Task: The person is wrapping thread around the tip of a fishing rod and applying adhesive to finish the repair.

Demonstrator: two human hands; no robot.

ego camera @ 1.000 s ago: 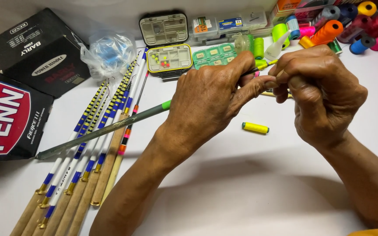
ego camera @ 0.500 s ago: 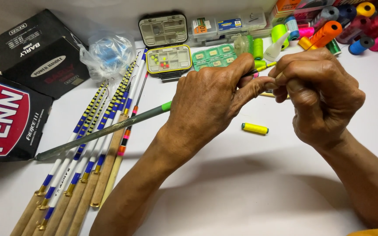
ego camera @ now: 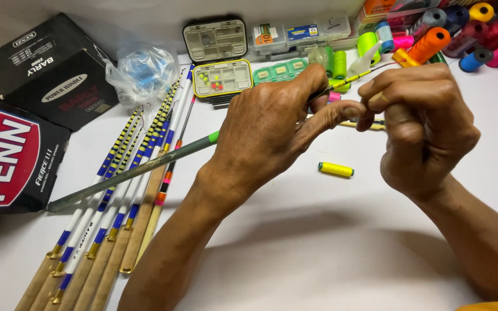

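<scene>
My left hand (ego camera: 272, 129) grips a thin grey-green fishing rod blank (ego camera: 139, 170) that slants from lower left up to the right, its yellow-wrapped tip (ego camera: 350, 79) sticking out past my fingers. My right hand (ego camera: 419, 126) is closed close to the left thumb, pinching something small near the rod; what it pinches is hidden by the fingers. A small yellow thread spool (ego camera: 336, 169) lies on the white table (ego camera: 318, 253) under my hands.
Several cork-handled rods with blue, yellow and black wraps (ego camera: 116, 213) lie at left. Two dark boxes (ego camera: 36, 109) sit far left, with a clear plastic bag (ego camera: 142, 72) beside them. Small tackle boxes (ego camera: 220, 57) stand at the back, coloured thread spools (ego camera: 445, 34) back right.
Both hands stay together on the rod; my right hand's fingers have shifted slightly near the tip. Nothing else has moved.
</scene>
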